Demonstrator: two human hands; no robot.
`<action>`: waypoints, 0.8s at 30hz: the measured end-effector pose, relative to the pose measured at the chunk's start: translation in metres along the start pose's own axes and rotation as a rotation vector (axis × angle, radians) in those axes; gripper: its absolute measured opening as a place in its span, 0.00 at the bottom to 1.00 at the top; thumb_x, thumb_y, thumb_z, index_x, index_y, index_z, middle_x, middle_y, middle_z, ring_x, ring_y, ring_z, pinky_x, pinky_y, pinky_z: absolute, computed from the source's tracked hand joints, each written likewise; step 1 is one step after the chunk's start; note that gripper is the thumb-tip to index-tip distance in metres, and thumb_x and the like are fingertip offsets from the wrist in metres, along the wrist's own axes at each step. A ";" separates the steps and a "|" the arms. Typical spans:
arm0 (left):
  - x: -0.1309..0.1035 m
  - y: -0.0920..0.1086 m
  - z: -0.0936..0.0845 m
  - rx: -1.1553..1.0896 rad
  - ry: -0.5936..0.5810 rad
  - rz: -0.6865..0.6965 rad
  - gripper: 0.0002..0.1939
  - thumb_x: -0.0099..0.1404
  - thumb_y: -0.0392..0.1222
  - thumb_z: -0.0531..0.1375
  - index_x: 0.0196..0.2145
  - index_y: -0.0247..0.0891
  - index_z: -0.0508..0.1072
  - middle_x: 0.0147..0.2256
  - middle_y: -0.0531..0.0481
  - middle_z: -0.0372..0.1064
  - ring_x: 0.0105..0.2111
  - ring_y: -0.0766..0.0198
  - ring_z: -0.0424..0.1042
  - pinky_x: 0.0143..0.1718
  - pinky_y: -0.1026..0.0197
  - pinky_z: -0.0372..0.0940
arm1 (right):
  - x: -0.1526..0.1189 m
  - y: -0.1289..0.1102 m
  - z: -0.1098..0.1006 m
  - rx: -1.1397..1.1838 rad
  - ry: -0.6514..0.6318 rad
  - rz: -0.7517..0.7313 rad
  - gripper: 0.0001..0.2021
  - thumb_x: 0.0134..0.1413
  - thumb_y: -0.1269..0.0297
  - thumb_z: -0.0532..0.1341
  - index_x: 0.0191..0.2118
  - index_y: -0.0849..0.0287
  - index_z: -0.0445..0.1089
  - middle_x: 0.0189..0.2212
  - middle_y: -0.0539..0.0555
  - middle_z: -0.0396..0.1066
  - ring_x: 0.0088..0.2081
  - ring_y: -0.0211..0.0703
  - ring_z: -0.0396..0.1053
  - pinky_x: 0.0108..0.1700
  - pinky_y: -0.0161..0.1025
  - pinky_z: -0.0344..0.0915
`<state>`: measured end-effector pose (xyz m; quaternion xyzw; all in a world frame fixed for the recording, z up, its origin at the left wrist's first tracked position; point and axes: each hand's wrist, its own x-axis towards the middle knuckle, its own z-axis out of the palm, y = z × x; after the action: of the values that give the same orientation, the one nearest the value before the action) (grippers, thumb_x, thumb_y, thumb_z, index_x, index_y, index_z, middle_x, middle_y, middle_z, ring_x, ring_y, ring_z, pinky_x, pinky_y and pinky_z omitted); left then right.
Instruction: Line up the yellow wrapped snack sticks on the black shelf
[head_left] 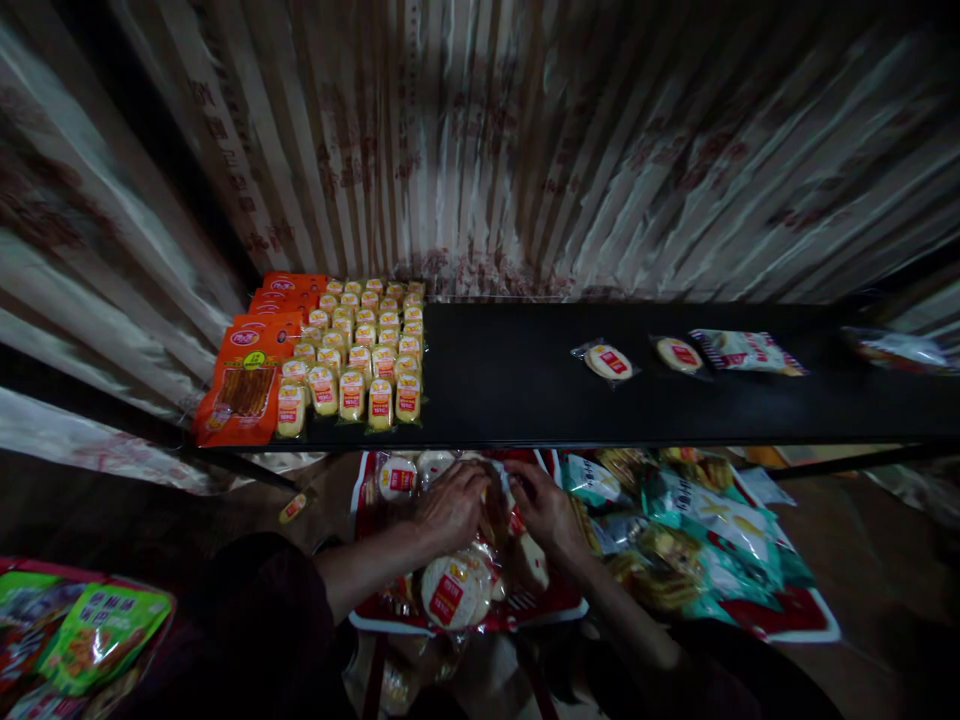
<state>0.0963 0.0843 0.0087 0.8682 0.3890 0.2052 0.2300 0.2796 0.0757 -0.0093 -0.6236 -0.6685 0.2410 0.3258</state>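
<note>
In the head view my left hand (pixel 454 505) and my right hand (pixel 547 510) are both down in a red basket with a white rim (pixel 469 628). The fingers of both are bent inward, closed on clear-wrapped round crackers between them. Dimness and the hands themselves partly hide what is gripped. Below my left hand lies a large round cracker packet (pixel 450 592) with a red label. Another wrapped cracker (pixel 396 478) is at the basket's far left corner.
Above the basket runs a black shelf (pixel 495 380). Orange snack bags (pixel 244 385) and rows of small wrapped cakes (pixel 352 395) stand at its left. Two cracker packets (pixel 609 362) and a striped bag (pixel 748 352) lie farther right. A second basket holds teal bags (pixel 712 520); green pouches (pixel 105 635) sit lower left.
</note>
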 end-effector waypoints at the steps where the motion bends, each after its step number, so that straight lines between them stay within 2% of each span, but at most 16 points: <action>1: 0.001 0.001 0.005 0.024 -0.063 -0.017 0.17 0.60 0.31 0.50 0.47 0.33 0.67 0.49 0.41 0.65 0.53 0.57 0.61 0.57 0.52 0.57 | -0.002 0.009 -0.002 -0.041 -0.038 0.043 0.14 0.54 0.62 0.52 0.42 0.58 0.70 0.40 0.59 0.73 0.42 0.48 0.71 0.46 0.47 0.67; 3: 0.004 0.003 0.012 0.066 -0.185 -0.067 0.20 0.58 0.33 0.52 0.49 0.32 0.66 0.52 0.38 0.63 0.55 0.54 0.59 0.57 0.49 0.56 | -0.006 0.021 -0.004 -0.101 -0.127 0.106 0.15 0.53 0.62 0.51 0.43 0.59 0.70 0.40 0.61 0.73 0.41 0.49 0.71 0.45 0.47 0.67; 5: 0.007 0.006 0.017 0.079 -0.275 -0.114 0.23 0.58 0.35 0.53 0.53 0.32 0.63 0.55 0.36 0.60 0.56 0.51 0.59 0.56 0.48 0.56 | -0.009 0.023 -0.002 -0.096 -0.227 0.109 0.16 0.54 0.62 0.50 0.44 0.59 0.69 0.40 0.60 0.72 0.42 0.49 0.71 0.46 0.46 0.67; 7: 0.010 0.007 0.020 0.067 -0.309 -0.139 0.25 0.59 0.34 0.52 0.55 0.32 0.60 0.56 0.36 0.59 0.56 0.51 0.58 0.56 0.48 0.56 | -0.012 0.018 0.002 -0.047 -0.313 0.071 0.16 0.56 0.61 0.49 0.45 0.59 0.68 0.41 0.60 0.72 0.43 0.48 0.71 0.47 0.45 0.66; 10: 0.015 0.006 0.024 0.011 -0.307 -0.181 0.26 0.59 0.31 0.50 0.56 0.33 0.60 0.56 0.37 0.60 0.56 0.53 0.60 0.55 0.50 0.58 | -0.015 0.008 0.007 -0.015 -0.370 0.076 0.16 0.56 0.61 0.50 0.45 0.61 0.67 0.42 0.62 0.71 0.43 0.48 0.70 0.46 0.44 0.66; 14: 0.021 0.000 0.030 -0.155 -0.219 -0.234 0.26 0.59 0.30 0.50 0.56 0.35 0.59 0.55 0.41 0.61 0.56 0.57 0.60 0.56 0.53 0.58 | -0.013 0.006 0.006 0.017 -0.368 0.098 0.17 0.56 0.59 0.51 0.46 0.61 0.67 0.43 0.62 0.70 0.43 0.48 0.70 0.46 0.44 0.65; 19: 0.028 -0.007 0.029 -0.367 0.004 -0.297 0.26 0.57 0.31 0.54 0.54 0.37 0.62 0.55 0.43 0.62 0.56 0.58 0.59 0.58 0.51 0.56 | 0.000 0.006 0.001 0.114 -0.337 0.196 0.22 0.55 0.55 0.50 0.52 0.60 0.64 0.45 0.60 0.71 0.42 0.48 0.72 0.46 0.45 0.66; 24: 0.030 -0.008 0.027 -0.464 0.090 -0.370 0.22 0.57 0.34 0.56 0.50 0.37 0.66 0.49 0.43 0.68 0.51 0.58 0.65 0.54 0.51 0.61 | 0.008 0.001 -0.001 0.158 -0.303 0.236 0.21 0.53 0.54 0.53 0.50 0.58 0.66 0.41 0.58 0.73 0.42 0.49 0.71 0.47 0.46 0.65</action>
<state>0.1240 0.1056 -0.0121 0.6968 0.4930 0.2815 0.4383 0.2814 0.0832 -0.0081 -0.6269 -0.6112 0.4202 0.2387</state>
